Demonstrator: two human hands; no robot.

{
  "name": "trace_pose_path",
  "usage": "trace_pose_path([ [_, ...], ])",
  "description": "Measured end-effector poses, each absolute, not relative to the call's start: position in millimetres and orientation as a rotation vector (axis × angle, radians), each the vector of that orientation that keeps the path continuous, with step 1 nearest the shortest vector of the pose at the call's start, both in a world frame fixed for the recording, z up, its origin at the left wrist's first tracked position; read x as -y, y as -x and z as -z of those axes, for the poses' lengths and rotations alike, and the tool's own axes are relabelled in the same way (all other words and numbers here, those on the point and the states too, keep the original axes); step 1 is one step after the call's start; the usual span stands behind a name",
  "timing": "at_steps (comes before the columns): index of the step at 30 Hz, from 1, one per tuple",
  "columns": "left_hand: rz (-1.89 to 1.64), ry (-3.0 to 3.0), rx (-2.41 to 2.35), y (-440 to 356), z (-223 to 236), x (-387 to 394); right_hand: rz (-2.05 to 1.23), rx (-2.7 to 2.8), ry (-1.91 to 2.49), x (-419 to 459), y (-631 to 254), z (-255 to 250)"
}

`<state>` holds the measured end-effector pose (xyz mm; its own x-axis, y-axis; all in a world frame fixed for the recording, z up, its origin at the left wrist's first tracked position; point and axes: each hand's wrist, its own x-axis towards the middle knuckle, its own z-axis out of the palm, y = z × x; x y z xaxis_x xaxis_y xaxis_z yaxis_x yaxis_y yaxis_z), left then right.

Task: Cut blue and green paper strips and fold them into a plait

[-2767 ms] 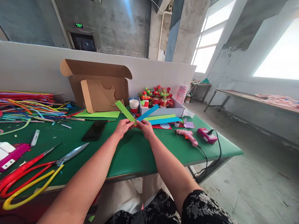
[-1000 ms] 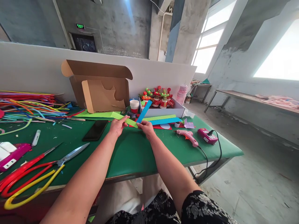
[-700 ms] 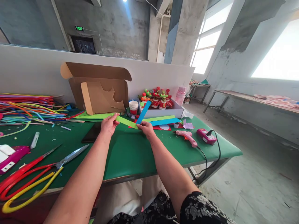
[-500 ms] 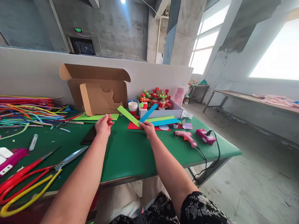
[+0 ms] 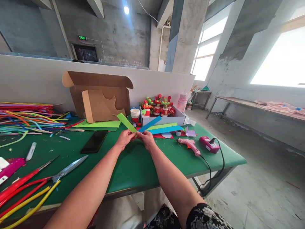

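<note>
Both hands meet over the middle of the green table, pinching the joined lower ends of two paper strips. The green paper strip [image 5: 125, 121] slants up to the left, and the blue paper strip [image 5: 150, 123] slants up to the right, so they form a V. My left hand [image 5: 125, 139] is closed at the base of the green strip. My right hand [image 5: 146, 139] is closed beside it, at the base of the blue one. Fingertips cover the spot where the strips overlap. Behind the right hand lie another green strip [image 5: 170, 126] and another blue strip [image 5: 168, 129].
Scissors [image 5: 64, 170] and a black phone [image 5: 94, 142] lie at left, with pipe cleaners [image 5: 28, 117] behind. A pink glue gun [image 5: 189, 144] and a power strip [image 5: 209, 144] with a cord are at right. A cardboard box [image 5: 100, 105] and a box of figures [image 5: 164, 119] stand behind.
My left hand has moved right from above the phone to meet the right hand at the strips' joint. The right hand and strips have shifted slightly left and down.
</note>
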<state>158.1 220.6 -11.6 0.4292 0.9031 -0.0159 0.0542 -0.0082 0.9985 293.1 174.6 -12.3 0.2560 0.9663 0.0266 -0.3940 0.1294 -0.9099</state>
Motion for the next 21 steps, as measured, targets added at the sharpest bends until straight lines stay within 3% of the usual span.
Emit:
trace_pose_path([
  [21,-0.849,-1.399,-0.895,-161.9,6.6,-206.0,-0.979,0.762,1.017,-173.1,-290.6,18.7],
])
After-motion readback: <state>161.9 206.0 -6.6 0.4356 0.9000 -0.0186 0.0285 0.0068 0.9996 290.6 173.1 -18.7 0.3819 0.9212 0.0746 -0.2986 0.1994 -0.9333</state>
